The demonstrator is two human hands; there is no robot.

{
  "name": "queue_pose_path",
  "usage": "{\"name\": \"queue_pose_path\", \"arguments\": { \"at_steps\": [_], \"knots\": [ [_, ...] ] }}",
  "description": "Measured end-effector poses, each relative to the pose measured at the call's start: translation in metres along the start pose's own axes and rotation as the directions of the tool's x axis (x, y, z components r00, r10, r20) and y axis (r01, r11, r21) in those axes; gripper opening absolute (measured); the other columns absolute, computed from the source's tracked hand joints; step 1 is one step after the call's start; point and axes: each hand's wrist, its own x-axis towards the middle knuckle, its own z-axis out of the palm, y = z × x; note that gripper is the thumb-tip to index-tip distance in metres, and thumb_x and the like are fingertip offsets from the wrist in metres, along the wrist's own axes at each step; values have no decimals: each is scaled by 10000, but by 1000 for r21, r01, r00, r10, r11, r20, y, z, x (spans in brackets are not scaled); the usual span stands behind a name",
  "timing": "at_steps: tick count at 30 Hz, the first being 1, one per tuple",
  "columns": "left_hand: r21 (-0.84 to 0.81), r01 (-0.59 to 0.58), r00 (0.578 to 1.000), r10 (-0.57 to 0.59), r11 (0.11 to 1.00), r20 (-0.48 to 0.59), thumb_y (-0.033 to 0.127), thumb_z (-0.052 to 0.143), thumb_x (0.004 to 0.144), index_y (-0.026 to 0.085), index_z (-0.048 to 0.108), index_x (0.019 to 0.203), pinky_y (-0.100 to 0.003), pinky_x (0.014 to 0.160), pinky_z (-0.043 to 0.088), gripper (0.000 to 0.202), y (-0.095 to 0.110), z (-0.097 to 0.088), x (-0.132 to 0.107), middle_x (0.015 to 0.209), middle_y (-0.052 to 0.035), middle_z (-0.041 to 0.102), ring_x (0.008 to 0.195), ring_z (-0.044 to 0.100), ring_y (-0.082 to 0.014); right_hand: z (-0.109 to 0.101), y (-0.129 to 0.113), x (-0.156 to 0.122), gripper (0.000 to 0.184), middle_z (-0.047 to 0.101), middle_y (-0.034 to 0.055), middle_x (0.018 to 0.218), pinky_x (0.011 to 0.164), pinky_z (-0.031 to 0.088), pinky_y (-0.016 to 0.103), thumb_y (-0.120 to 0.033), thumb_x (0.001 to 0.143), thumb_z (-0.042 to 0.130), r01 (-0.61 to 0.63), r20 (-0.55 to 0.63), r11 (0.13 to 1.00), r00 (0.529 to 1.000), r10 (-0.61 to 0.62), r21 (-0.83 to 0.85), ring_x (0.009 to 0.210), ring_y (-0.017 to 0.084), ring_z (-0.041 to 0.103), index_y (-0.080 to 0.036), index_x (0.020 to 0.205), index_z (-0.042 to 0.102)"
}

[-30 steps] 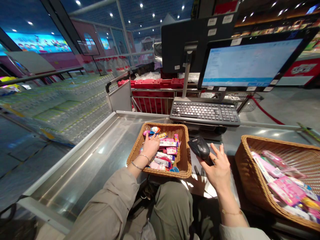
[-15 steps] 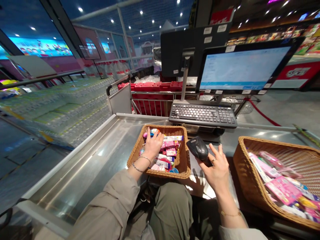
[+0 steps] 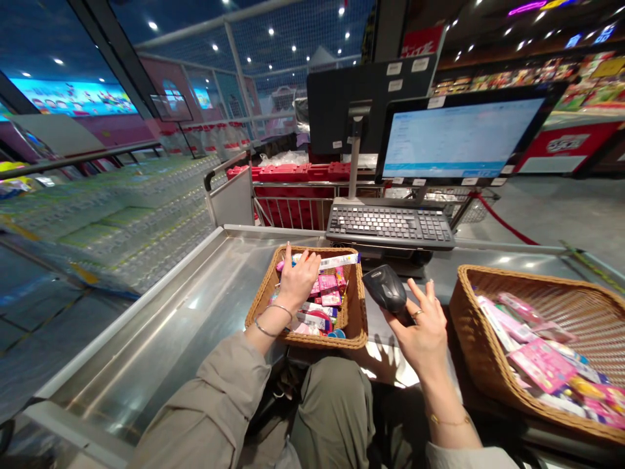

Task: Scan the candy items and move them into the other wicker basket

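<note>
In the wicker basket (image 3: 362,326) in front of me, my left hand (image 3: 299,280) grips one end of a long white packet (image 3: 339,262) with a barcode and purple-blue end. The packet tilts up toward the basket's far right corner. Beneath it lie several small pink packets (image 3: 328,283) and other mixed goods. A black handheld barcode scanner (image 3: 385,288) is in my right hand (image 3: 420,326), between the thumb and palm, its head toward the basket. Other fingers of that hand are raised and spread; the scanner's handle is mostly hidden.
To the right stands a larger wicker basket (image 3: 469,326) with pink packages (image 3: 541,363). Beyond the metal counter (image 3: 195,312) are a keyboard (image 3: 390,223) and a lit screen (image 3: 459,140). Stacked bottle packs (image 3: 112,228) and a cart (image 3: 297,202) stand past the counter.
The long white packet has risen and tilted up with my left hand. My right hand keeps the scanner beside the basket. The view has shifted slightly.
</note>
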Motion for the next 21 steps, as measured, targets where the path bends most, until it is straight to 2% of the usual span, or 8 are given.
{"name": "queue_pose_path", "arguments": {
  "at_steps": [4,14,21],
  "knots": [
    [-23,-1,1000,1,1000,-17,182,495,993,154,667,1212,-695,1212,141,280,3,-3,7,1191,-115,737,1187,661,-308,-1,-4,2,290,609,139,1397,1061,388,706,-417,845,678,6,-10,1000,1000,-6,-4,1433,415,390,-221,1057,709],
    [-67,-34,998,30,997,-56,160,502,983,154,667,1209,-696,1221,93,280,31,1,29,1201,-112,733,1190,660,-301,-8,-6,6,274,621,157,1376,1081,376,680,-395,846,688,29,-40,1000,999,-29,-1,1448,395,375,-198,1035,714],
    [-78,-64,995,57,995,-88,166,508,987,130,648,1220,-711,1212,91,275,46,7,38,1202,-118,731,1187,661,-304,-11,-3,7,260,605,135,1403,1090,286,747,-389,835,680,-3,-25,998,1000,1,-56,1444,413,374,-217,1027,715]
  ]
}}
